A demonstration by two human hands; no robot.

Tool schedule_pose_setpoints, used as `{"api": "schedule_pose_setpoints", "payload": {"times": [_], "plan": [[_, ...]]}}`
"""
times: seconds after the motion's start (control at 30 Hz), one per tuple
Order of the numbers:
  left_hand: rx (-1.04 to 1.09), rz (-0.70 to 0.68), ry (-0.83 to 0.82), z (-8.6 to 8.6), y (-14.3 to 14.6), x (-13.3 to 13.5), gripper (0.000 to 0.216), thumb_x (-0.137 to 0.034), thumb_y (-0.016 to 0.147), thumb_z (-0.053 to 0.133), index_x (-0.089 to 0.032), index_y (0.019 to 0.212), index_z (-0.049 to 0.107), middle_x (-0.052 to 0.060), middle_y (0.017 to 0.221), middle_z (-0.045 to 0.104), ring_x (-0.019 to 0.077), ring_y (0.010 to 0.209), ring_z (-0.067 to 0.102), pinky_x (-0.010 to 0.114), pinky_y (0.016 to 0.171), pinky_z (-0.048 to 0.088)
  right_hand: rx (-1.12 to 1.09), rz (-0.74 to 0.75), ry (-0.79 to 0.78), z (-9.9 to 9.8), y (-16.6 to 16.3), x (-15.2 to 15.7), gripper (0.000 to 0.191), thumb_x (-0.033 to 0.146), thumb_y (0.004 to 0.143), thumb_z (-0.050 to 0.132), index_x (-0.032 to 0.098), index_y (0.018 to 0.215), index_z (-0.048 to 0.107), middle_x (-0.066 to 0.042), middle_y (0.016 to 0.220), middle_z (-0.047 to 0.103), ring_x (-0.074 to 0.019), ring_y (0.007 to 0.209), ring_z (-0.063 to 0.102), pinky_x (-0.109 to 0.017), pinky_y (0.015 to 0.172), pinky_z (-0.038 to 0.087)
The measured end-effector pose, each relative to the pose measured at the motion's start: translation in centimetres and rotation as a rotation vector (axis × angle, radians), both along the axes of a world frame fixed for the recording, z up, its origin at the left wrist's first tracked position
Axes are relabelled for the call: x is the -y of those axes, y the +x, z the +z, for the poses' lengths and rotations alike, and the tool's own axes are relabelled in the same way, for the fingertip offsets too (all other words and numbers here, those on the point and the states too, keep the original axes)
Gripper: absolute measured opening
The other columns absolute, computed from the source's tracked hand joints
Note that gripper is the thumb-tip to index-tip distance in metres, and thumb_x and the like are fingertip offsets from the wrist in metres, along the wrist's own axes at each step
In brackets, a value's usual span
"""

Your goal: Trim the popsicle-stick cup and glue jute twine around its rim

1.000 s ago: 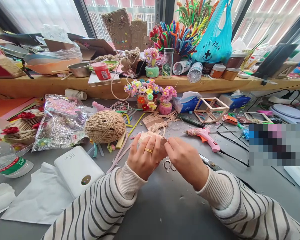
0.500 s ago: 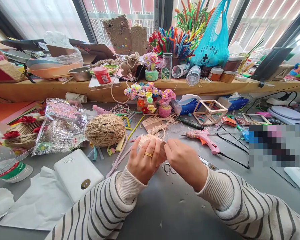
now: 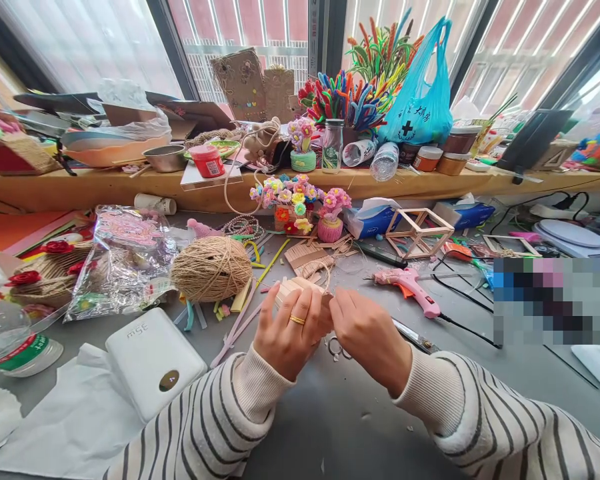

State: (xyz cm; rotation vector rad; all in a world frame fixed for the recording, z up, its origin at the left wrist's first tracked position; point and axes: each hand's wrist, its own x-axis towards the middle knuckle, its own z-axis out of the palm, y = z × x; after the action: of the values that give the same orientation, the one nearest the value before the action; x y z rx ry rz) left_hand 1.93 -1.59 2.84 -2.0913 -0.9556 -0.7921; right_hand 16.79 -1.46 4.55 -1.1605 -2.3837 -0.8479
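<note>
My left hand (image 3: 293, 330), with a gold ring, is closed round a small pale wooden piece (image 3: 295, 285) held above the grey table (image 3: 330, 413). My right hand (image 3: 370, 333) meets it from the right, fingertips pinched at the piece's edge, where a thin loop of twine (image 3: 325, 267) rises. Most of the wooden piece is hidden behind my fingers. A ball of jute twine (image 3: 211, 268) lies just left of my hands. Small scissors (image 3: 337, 347) lie under them.
A pink glue gun (image 3: 410, 285) with a black cord lies to the right, near a wooden stick cube (image 3: 419, 232). A white box (image 3: 153, 363), tissue sheets and a water bottle (image 3: 10, 333) lie at the left. Pipe-cleaner flower pots (image 3: 300, 200) and a crowded wooden shelf (image 3: 105, 183) stand behind.
Both hands stay together on the wooden piece with only slight finger shifts. The view has tilted a little, so everything sits slightly lower in the picture.
</note>
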Motion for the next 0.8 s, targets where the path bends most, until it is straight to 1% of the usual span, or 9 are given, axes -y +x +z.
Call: {"api": "schedule_pose_setpoints", "payload": {"times": [0.23,0.3,0.4,0.5,0.6,0.7,0.8], "plan": [[0.028,0.007,-0.005,-0.1,0.2,0.1,0.030,-0.024,0.078,0.048,-0.006,0.101,0.057,0.011,0.091,0.068,0.0227,0.081,0.062,0.047,0.092,0.034,-0.104,-0.066,-0.028,-0.5,0.3,0.3,0.024,0.002,0.079,0.034,0.017,0.065,0.046,-0.003,0.060,0.051,-0.0138,0.053,0.045,-0.025,0.049,0.027],[0.041,0.011,-0.004,-0.2,0.3,0.1,0.031,-0.025,0.078,0.050,-0.006,0.101,0.056,0.011,0.091,0.068,0.0228,0.081,0.062,0.047,0.092,0.034,-0.156,-0.090,-0.054,-0.8,0.4,0.3,0.023,0.005,0.083,0.036,0.016,0.065,0.047,-0.003,0.061,0.052,-0.0136,0.053,0.046,-0.024,0.049,0.028],[0.067,0.021,-0.002,-0.3,0.5,0.0,0.032,-0.029,0.078,0.051,-0.008,0.102,0.056,0.011,0.090,0.067,0.0225,0.083,0.061,0.047,0.095,0.033,-0.246,-0.097,-0.142,-1.4,0.3,0.4,0.022,0.015,0.088,0.039,0.016,0.067,0.048,-0.003,0.064,0.053,-0.0127,0.055,0.048,-0.023,0.051,0.031],[0.105,0.041,0.002,-0.4,0.5,-0.2,0.036,-0.033,0.078,0.051,-0.007,0.103,0.056,0.011,0.091,0.067,0.0225,0.082,0.062,0.046,0.096,0.033,-0.350,-0.050,-0.207,-1.8,-0.1,0.7,0.024,0.023,0.089,0.039,0.016,0.069,0.050,-0.002,0.065,0.054,-0.0118,0.055,0.049,-0.022,0.052,0.032],[0.117,0.042,-0.005,-0.4,0.4,-0.2,0.038,-0.032,0.076,0.053,-0.008,0.106,0.054,0.012,0.092,0.068,0.0229,0.083,0.062,0.047,0.098,0.031,-0.500,0.039,-0.195,-1.4,-0.1,0.7,0.025,0.027,0.090,0.039,0.016,0.070,0.052,-0.001,0.066,0.055,-0.0099,0.055,0.049,-0.020,0.054,0.035],[0.106,0.042,-0.018,-0.3,0.2,-0.1,0.043,-0.033,0.074,0.057,-0.008,0.108,0.053,0.012,0.095,0.067,0.0230,0.086,0.062,0.048,0.101,0.028,-0.626,0.123,-0.175,-0.9,1.1,0.4,0.021,0.026,0.088,0.043,0.016,0.073,0.053,-0.002,0.068,0.057,-0.0093,0.060,0.052,-0.019,0.060,0.038],[0.098,0.036,-0.001,-0.2,-0.1,0.0,0.045,-0.037,0.074,0.057,-0.007,0.108,0.053,0.012,0.095,0.067,0.0227,0.085,0.062,0.048,0.102,0.027,-0.673,0.107,-0.189,-1.2,3.1,-0.2,0.018,0.025,0.086,0.047,0.016,0.072,0.053,-0.002,0.066,0.056,-0.0104,0.060,0.051,-0.020,0.059,0.039]]}}
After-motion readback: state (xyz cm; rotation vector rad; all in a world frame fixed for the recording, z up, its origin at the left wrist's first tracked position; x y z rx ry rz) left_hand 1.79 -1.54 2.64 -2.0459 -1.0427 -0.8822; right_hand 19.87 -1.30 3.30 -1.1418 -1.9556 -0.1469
